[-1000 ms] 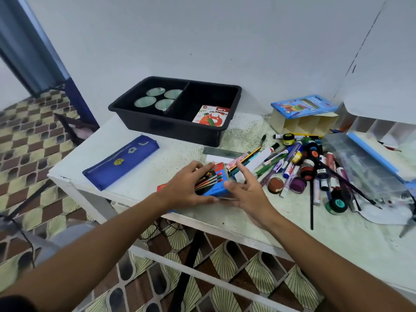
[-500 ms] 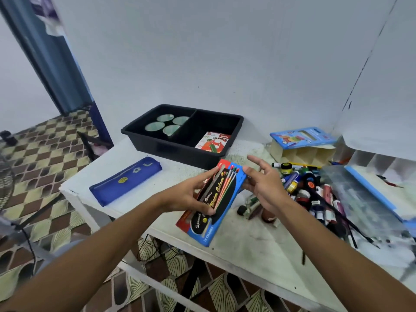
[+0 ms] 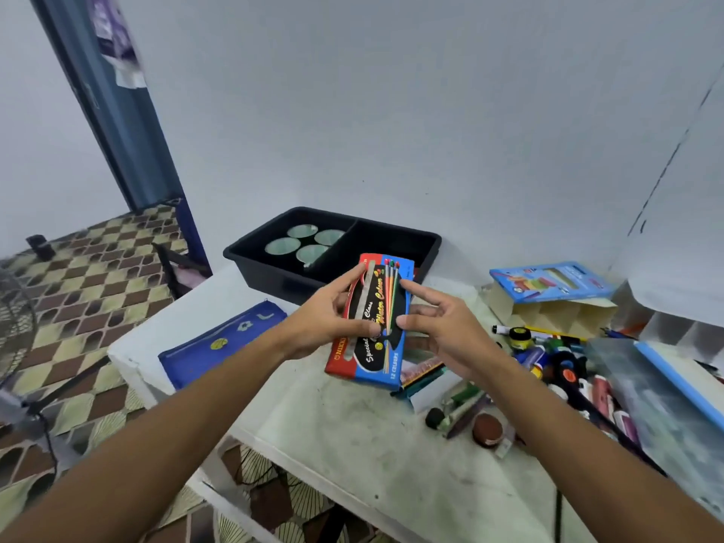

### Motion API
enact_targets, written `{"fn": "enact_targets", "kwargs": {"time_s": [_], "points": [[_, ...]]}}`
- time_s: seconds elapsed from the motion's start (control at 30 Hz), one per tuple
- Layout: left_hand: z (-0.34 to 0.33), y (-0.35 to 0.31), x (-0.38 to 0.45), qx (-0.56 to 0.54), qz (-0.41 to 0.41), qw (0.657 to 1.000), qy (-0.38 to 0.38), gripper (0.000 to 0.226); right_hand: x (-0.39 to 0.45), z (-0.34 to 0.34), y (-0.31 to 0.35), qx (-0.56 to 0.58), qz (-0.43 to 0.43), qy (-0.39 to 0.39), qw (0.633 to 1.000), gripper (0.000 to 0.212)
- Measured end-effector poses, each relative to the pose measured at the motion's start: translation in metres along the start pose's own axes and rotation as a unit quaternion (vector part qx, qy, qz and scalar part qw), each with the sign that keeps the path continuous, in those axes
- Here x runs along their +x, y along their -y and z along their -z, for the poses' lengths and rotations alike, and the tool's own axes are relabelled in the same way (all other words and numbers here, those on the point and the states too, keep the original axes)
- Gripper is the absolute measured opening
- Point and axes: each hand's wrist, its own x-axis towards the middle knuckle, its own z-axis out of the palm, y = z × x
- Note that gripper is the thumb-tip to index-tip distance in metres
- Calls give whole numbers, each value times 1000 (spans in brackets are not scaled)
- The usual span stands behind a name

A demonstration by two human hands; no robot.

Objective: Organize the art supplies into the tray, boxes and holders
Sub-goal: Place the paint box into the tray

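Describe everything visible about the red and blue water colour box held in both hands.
The red and blue cardboard water colour box is flat and rectangular, with a black oval panel, yellow lettering, pictured brushes and "12 colours" printed near its bottom edge. It looks closed. It is held tilted above the white table, in front of the black tray. The left hand grips its left edge; the right hand pinches its right edge.

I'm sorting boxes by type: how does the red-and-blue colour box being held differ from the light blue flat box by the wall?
The red-and-blue cardboard colour box is lifted above the table, pinched between the left hand and right hand; the light blue flat box lies untouched atop a cream cardboard divider holder. The held box has a black oval panel, the other pale artwork. Both are flat printed rectangles.
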Motion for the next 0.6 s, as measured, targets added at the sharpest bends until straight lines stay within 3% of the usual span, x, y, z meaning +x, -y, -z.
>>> {"fn": "enact_targets", "kwargs": {"time_s": [0.23, 0.43, 0.6], "points": [[71, -24, 75, -7, 31, 996, 85, 104, 78, 1, 22, -51, 21, -42, 998, 61], [110, -20, 160, 21, 31, 995, 90, 109, 136, 33, 31, -191, 72, -243, 948, 52], [108, 2, 210, 84, 69, 985, 133, 112, 144, 52, -3, -186, -26, -201, 961, 75]]}}
